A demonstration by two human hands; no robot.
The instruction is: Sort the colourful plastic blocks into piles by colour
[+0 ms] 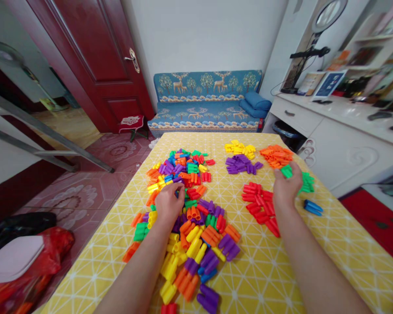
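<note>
Yellow patterned cloth (255,274) is covering the table (101,248), where, right of the frame's center, a green block (286,171) is sitting pinched in the grip of the right hand (288,182), beside a green pile (307,182), with an orange pile (277,155) lying just above, a red pile (258,200) to the left and a blue block (313,207) below right. Left of center, the left hand (170,201) is resting with curled fingers over a mixed heap (194,247), and whether its grip is holding anything is not showing. Farther out, a blue sofa (206,107) is standing at upper center, and a red door (94,43) is filling the upper left.
</note>
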